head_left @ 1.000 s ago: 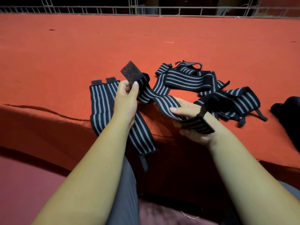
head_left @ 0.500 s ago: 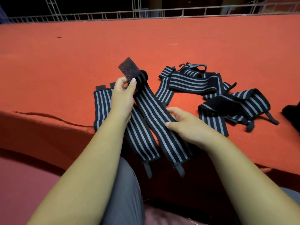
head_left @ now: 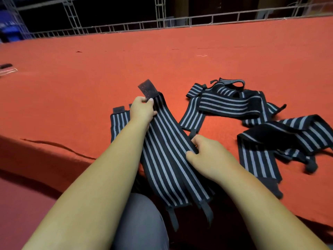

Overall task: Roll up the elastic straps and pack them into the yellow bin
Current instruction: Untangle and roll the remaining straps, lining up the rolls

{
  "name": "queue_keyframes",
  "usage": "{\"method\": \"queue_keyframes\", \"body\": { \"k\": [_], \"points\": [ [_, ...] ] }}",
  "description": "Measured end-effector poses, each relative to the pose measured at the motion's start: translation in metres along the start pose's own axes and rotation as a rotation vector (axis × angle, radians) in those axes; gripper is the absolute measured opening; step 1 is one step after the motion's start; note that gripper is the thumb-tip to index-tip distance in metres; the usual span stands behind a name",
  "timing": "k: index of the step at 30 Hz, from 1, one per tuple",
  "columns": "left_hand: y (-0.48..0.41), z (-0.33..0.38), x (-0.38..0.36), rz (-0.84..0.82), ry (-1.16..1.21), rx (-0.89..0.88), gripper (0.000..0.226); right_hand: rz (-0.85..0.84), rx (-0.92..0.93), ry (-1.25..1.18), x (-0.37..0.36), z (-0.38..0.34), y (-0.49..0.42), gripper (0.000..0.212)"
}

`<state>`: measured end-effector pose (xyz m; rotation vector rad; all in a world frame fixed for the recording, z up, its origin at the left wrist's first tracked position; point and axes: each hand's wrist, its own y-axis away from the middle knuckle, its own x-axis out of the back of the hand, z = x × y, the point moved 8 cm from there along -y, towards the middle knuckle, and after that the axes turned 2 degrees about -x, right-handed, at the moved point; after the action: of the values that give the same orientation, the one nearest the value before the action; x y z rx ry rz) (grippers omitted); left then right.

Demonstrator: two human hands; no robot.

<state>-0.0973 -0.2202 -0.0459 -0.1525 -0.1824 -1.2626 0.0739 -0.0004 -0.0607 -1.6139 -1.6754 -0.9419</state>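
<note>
— What's in front of you?

— A wide counter (head_left: 72, 98) covered in orange-red felt fills most of the frame. Right of centre lies a loose heap of black elastic straps (head_left: 228, 103) with grey stripes.

— And the one you're working on?

— A long black-and-grey striped strap (head_left: 167, 159) runs from mid-frame down over the counter's near edge, its lower end hanging off. A second flat strap (head_left: 119, 121) lies just beside it, partly beneath my left forearm.

— Your hands?

— My left hand (head_left: 142, 110) pinches the long strap's upper end. My right hand (head_left: 207, 156) curls its fingers round that strap's right edge, midway down. A dark fuzzy fastening tab (head_left: 146, 88) sticks up just above my left hand.
</note>
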Motion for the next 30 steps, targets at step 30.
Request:
{"method": "queue_keyframes", "body": {
  "k": [30],
  "points": [
    [0.101, 0.025, -0.126, -0.526, -0.995, -0.374, 0.065, 0.158, -0.284, -0.487, 0.046, 0.059, 0.003, 0.017]
  ]
}}
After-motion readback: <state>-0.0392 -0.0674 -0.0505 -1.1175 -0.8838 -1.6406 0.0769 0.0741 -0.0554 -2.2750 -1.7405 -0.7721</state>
